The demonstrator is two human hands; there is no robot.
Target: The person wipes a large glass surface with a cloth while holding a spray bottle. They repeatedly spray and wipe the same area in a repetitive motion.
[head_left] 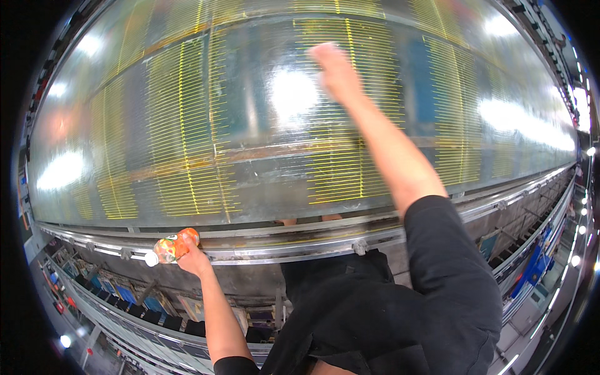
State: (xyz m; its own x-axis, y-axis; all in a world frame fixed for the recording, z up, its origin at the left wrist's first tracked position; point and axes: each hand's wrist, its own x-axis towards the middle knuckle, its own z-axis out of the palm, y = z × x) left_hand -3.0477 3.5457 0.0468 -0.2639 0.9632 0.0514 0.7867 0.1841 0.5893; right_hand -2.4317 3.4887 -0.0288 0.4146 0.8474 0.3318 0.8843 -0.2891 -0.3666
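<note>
My left hand (193, 259) is closed round a small plastic bottle (167, 249) with an orange-red patterned body and a white cap. The bottle lies sideways by the metal rail at the table's near edge, its cap toward the left. Farther out, my right hand (340, 74) reaches over the long glass-like tabletop (262, 178), above yellow ruled lines (337, 181). Motion smears the right fingers, so I cannot tell their grip, nor whether they touch the surface.
A metal rail (281, 255) runs along the near edge in front of my body. Several strips of yellow lines and brownish bands cross the shiny tabletop, with bright lamp reflections. Below the rail, racks with flat panels (153, 304) stand at the lower left; a blue object (530, 273) is at the right.
</note>
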